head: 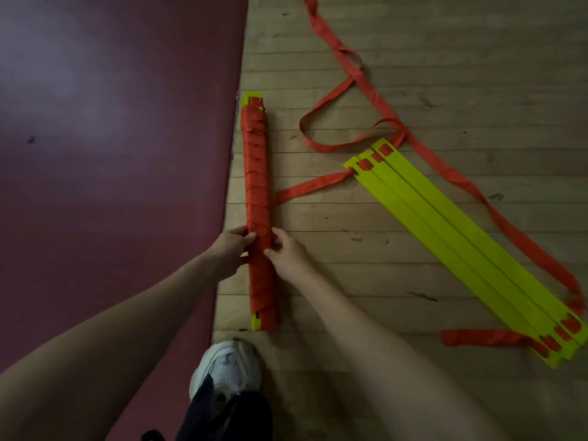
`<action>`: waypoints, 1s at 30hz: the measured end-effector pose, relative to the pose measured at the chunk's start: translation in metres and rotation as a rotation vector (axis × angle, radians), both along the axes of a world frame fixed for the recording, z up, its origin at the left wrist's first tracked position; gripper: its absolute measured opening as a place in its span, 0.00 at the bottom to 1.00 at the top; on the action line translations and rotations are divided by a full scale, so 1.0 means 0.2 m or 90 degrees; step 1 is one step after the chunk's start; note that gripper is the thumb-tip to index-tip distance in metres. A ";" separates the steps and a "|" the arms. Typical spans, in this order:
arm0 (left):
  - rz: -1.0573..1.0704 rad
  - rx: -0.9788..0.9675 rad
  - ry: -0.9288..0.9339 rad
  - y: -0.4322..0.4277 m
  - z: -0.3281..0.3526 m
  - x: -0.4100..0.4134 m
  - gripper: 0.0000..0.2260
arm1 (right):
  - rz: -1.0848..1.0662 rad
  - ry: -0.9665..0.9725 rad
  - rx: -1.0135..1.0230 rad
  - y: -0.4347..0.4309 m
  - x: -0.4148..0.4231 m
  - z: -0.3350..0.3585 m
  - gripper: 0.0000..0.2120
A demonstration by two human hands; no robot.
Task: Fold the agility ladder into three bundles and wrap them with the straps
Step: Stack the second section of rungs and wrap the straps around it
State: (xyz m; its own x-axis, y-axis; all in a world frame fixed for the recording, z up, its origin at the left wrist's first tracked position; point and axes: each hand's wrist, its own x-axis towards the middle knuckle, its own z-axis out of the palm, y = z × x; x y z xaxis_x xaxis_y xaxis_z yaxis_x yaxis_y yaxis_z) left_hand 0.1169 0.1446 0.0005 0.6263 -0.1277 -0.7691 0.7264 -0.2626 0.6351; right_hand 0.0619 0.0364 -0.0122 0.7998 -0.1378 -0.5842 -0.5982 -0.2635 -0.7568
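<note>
Bundle on floor by mat edge, gripped mid-length by left hand; strap layer pinched by right hand. Tension to be held, loose end tucked flat under wrap.

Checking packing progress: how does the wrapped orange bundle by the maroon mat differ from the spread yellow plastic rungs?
The wrapped orange bundle is bound along its length; the yellow plastic rungs are bare, orange strap trailing loose. The left hand and right hand hold the bundle; the rungs lie untouched, side by side. Both lie on wooden floor.
</note>
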 end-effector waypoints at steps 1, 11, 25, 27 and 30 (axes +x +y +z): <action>-0.006 0.031 -0.004 0.03 -0.01 0.02 0.09 | 0.003 0.008 0.004 0.04 0.02 -0.01 0.26; -0.064 0.371 -0.166 0.08 -0.04 0.15 0.12 | 0.058 0.030 -0.001 0.08 0.09 -0.01 0.21; -0.510 0.162 -0.352 -0.96 0.09 -0.21 0.13 | 0.159 0.170 -0.424 -1.21 -0.51 0.23 0.24; -0.606 0.141 -0.329 -1.13 0.11 -0.33 0.14 | 0.134 0.206 -0.476 -1.38 -0.67 0.22 0.27; -0.732 0.141 -0.287 -1.30 0.14 -0.47 0.16 | 0.154 0.258 -0.498 -1.47 -0.86 0.17 0.29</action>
State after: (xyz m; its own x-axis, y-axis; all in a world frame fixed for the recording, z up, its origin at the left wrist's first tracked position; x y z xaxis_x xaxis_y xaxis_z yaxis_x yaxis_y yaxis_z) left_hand 0.0226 -0.1146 0.0281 0.4508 -0.6695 -0.5904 -0.2631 -0.7317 0.6288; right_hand -0.1093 -0.2583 0.0222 0.6117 -0.4681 -0.6377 -0.6416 -0.7652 -0.0537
